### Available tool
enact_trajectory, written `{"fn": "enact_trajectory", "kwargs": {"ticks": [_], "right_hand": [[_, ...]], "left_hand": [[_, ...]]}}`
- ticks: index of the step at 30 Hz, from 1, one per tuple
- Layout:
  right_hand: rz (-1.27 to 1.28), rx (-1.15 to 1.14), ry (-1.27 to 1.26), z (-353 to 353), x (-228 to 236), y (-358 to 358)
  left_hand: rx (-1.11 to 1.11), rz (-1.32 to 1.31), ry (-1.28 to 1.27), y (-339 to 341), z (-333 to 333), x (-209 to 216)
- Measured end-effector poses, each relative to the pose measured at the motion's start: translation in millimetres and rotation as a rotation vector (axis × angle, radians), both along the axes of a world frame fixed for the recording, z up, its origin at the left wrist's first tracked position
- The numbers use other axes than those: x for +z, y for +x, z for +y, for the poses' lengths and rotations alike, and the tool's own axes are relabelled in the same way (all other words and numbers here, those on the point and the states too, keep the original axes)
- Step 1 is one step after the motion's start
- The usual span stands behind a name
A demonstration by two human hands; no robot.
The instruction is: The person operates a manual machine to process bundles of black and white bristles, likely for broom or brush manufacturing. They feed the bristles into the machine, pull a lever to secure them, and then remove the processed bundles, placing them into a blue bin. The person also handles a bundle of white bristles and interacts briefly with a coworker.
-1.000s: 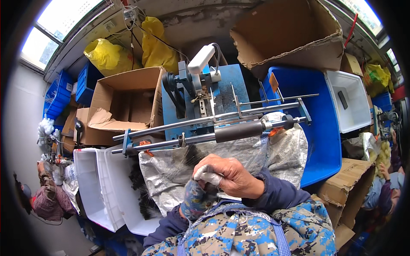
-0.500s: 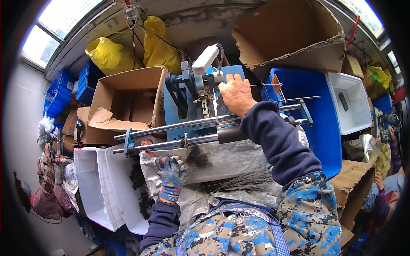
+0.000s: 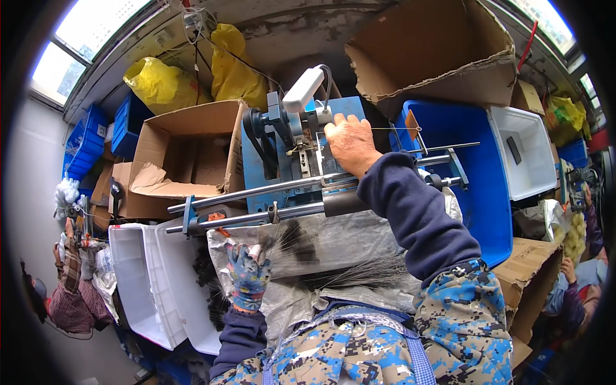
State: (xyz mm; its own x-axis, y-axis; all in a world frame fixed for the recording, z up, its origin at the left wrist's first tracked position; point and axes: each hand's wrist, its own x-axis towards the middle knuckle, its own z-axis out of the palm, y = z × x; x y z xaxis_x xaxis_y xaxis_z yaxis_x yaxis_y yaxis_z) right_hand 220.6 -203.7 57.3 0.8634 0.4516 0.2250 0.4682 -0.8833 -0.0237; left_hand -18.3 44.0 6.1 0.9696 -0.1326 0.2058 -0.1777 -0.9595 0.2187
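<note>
My right hand (image 3: 351,142), bare, rests over the blue bench machine (image 3: 256,186), just right of its metal clamp part (image 3: 303,159). Its fingers are curled and pressed together; what they grip is hidden. From beside it a thin wire (image 3: 388,128) runs right to a small brown plate (image 3: 411,123). My left hand (image 3: 249,273), in a patterned glove, is closed at the left of the grey sheet on my lap. Thin wires fan out by its fingertips towards a dark bristle tuft (image 3: 298,240); which of them it pinches cannot be made out. More dark wires (image 3: 356,274) lie on the sheet.
Two steel rails (image 3: 256,218) cross in front of the machine. An open cardboard box (image 3: 186,154) and white bins (image 3: 160,282) stand left; a blue bin (image 3: 491,218) and a white tub (image 3: 523,154) stand right. Other people work at both far sides.
My left hand has drawn slightly left and down, away from the bristle tuft, with more wire showing between. My right hand stays at the same spot on the machine. The view has shifted slightly.
</note>
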Motion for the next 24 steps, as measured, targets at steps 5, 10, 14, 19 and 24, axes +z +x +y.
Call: {"fn": "enact_trajectory", "kwargs": {"ticks": [5, 10, 14, 19, 24], "right_hand": [[0.012, -0.029, 0.047, 1.5, 0.3, -1.1], [0.023, 0.000, 0.048, 0.3, -3.3, 1.3], [0.047, -0.015, 0.081, 1.7, -4.4, 1.6], [-0.003, -0.029, 0.027, 1.7, -2.4, -0.6], [0.026, -0.009, 0.051, 2.2, -4.7, 2.7]], "left_hand": [[-0.015, -0.284, -0.156, -13.0, 2.8, -10.7], [0.050, -0.149, -0.389, -12.5, -16.6, 18.0], [0.091, -0.176, -0.430, -7.2, -21.1, 25.1], [0.178, -0.115, -0.687, -5.6, -21.3, 27.1], [0.374, 0.021, -0.942, -7.1, -42.3, 29.7]]}}
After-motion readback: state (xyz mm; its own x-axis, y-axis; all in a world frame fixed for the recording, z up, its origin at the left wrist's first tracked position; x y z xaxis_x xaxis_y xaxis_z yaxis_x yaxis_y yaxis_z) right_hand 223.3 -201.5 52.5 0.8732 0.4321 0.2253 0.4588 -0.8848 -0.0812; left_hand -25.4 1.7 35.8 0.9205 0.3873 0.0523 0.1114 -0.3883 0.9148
